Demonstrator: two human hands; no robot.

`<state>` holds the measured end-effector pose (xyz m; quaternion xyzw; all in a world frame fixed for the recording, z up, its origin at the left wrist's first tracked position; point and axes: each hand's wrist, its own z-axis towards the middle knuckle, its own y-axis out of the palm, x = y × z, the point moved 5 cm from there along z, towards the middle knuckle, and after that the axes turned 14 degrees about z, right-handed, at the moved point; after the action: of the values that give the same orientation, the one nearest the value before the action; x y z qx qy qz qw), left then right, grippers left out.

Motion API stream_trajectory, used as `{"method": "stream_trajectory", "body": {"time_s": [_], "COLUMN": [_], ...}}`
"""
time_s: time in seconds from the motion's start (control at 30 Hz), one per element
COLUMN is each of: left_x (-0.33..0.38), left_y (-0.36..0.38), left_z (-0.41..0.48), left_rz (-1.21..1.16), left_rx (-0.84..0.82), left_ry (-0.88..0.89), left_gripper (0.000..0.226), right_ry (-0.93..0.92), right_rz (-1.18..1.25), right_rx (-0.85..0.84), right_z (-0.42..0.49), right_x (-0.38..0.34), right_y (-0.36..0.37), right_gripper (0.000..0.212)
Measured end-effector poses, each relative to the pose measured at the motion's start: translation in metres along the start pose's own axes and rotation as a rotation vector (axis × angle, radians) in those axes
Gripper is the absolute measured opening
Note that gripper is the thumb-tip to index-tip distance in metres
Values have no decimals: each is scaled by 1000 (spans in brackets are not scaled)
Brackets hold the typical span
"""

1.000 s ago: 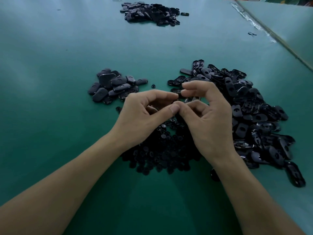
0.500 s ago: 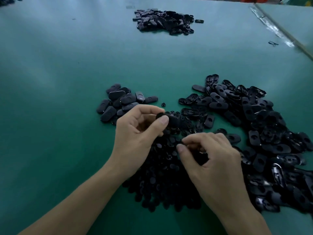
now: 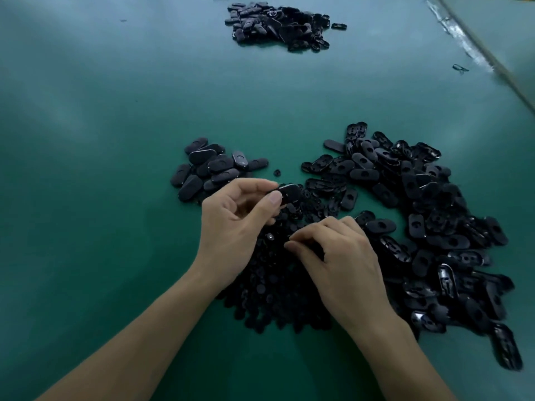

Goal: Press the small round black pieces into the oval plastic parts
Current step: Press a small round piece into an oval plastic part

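Note:
My left hand (image 3: 234,224) pinches a black oval plastic part (image 3: 289,192) between thumb and fingers, just above the heap of small round black pieces (image 3: 275,287). My right hand (image 3: 338,256) lies low on that heap with curled fingertips dipped into the round pieces; what they hold is hidden. A big pile of loose oval parts (image 3: 428,227) curves round the right side. To the left lies a smaller cluster of oval parts (image 3: 211,169) lying smooth side up.
A green table (image 3: 101,140) carries everything. A third pile of black parts (image 3: 278,26) lies at the far edge. One loose round piece (image 3: 277,172) sits between the piles. A taped seam (image 3: 469,50) runs along the far right.
My hands have come apart. The left hand keeps the oval part and has stayed up, while the right hand dropped down onto the heap of round pieces.

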<state>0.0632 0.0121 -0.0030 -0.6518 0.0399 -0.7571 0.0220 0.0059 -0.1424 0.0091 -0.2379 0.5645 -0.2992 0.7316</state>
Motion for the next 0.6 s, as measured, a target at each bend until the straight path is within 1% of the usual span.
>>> {"method": "stream_trajectory", "body": {"time_s": [0.07, 0.17, 0.23, 0.33, 0.43, 0.57, 0.6], "left_x": [1, 3, 3, 2, 2, 1, 1], "left_y": [1, -1, -1, 0, 0, -1, -1], "left_z": [-1, -1, -2, -1, 0, -1, -1], "left_rz": [-13, -31, -28, 6, 31, 46, 52], "left_rx": [0, 24, 28, 10, -7, 3, -1], "left_ry": [6, 1, -7, -29, -52, -68, -70], "left_gripper": [10, 11, 13, 19, 14, 16, 17], "right_ry": [-1, 4, -1, 10, 52, 139, 157], "right_rz": [41, 133, 149, 148, 186, 297, 333], "right_rx": [11, 54, 67, 71, 87, 167, 193], "right_z": [2, 1, -1, -3, -3, -4, -4], "right_x": [0, -1, -2, -2, 1, 2, 2], "right_y": [-1, -5, -9, -12, -15, -17, -18], "right_gripper": [13, 19, 21, 14, 7, 24, 25]}}
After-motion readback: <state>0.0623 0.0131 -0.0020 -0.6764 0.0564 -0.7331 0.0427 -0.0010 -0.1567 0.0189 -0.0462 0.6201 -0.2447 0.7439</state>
